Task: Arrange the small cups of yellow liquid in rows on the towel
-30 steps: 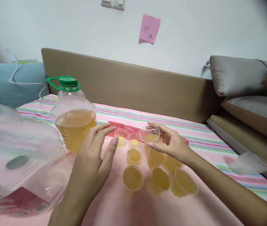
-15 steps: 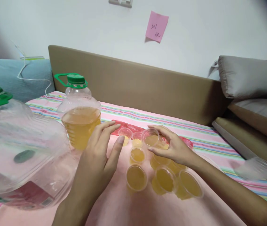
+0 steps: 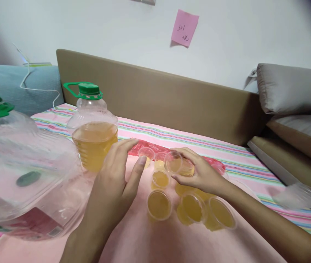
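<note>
My right hand (image 3: pixel 196 168) is wrapped round the side of a clear plastic cup (image 3: pixel 183 166) of yellow liquid, whose rim tilts toward the left. Left of the cups hovers my left hand (image 3: pixel 117 171), fingers and thumb apart, holding nothing. Several more cups with the same liquid stand on the pink cloth: a front cup (image 3: pixel 159 205), a smaller-looking cup (image 3: pixel 160 179) behind it, a cup (image 3: pixel 193 206) under my right hand and a cup (image 3: pixel 221 213) by my right forearm. A far cup (image 3: pixel 146 157) is near my left fingertips.
A green-capped bottle (image 3: pixel 93 142) part full of yellow liquid stands behind my left hand. A large clear bottle (image 3: pixel 26 160) fills the left side. Red plastic (image 3: pixel 141 147) lies behind the cups. Pillows (image 3: pixel 292 89) and a crumpled clear bag (image 3: pixel 300 196) are at the right.
The cup in my right hand has tipped and shifted slightly to the left. My left hand has hardly moved. The view has tilted down a little.
</note>
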`<control>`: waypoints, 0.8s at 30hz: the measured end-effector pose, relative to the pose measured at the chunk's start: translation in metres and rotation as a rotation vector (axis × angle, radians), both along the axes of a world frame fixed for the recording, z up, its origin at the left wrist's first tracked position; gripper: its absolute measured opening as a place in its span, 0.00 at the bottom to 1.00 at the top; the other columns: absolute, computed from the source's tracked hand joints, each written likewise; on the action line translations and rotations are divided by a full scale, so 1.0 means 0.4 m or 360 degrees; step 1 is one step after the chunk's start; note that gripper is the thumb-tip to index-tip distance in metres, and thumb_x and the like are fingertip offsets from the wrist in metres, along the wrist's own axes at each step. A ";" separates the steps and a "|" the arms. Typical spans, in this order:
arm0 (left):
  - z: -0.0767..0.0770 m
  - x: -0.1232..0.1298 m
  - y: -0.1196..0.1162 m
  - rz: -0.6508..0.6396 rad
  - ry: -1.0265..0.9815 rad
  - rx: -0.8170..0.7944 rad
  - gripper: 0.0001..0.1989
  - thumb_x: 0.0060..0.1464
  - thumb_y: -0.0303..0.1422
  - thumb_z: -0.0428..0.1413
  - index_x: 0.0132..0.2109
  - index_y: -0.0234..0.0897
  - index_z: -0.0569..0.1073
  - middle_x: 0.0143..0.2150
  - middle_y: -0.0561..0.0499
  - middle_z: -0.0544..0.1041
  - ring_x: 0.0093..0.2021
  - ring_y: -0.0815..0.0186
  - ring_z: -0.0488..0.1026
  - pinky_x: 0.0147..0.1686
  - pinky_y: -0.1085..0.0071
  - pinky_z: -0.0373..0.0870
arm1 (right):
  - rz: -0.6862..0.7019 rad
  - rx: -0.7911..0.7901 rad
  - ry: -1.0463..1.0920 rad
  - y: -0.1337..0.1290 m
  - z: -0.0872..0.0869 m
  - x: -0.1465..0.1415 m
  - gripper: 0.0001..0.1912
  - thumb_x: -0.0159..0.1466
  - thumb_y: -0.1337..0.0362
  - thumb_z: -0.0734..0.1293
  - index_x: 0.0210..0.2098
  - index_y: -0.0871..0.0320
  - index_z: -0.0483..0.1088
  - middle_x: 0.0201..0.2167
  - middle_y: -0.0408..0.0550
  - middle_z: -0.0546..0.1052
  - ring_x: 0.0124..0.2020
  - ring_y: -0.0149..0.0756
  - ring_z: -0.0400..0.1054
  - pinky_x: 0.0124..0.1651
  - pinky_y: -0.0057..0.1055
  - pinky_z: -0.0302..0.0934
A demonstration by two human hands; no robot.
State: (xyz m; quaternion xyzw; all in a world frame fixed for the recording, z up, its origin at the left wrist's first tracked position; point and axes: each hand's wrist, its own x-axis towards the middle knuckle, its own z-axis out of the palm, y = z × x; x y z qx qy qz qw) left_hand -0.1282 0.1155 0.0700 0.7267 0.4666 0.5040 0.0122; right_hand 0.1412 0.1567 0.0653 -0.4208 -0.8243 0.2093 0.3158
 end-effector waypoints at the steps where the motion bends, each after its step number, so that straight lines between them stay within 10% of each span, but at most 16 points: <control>1: 0.000 0.001 0.000 0.0001 -0.0009 -0.0002 0.16 0.74 0.38 0.50 0.64 0.41 0.68 0.61 0.46 0.75 0.62 0.57 0.73 0.61 0.56 0.74 | 0.0007 0.0004 -0.0001 0.000 -0.001 0.000 0.33 0.63 0.61 0.75 0.65 0.46 0.66 0.59 0.47 0.73 0.62 0.44 0.69 0.66 0.46 0.64; 24: 0.003 -0.001 -0.005 -0.0003 -0.0046 -0.0047 0.17 0.73 0.39 0.51 0.64 0.40 0.67 0.61 0.45 0.74 0.62 0.56 0.73 0.61 0.55 0.74 | -0.0003 0.0043 -0.0190 0.000 -0.012 -0.006 0.34 0.63 0.63 0.74 0.67 0.47 0.65 0.60 0.51 0.72 0.59 0.50 0.72 0.65 0.53 0.66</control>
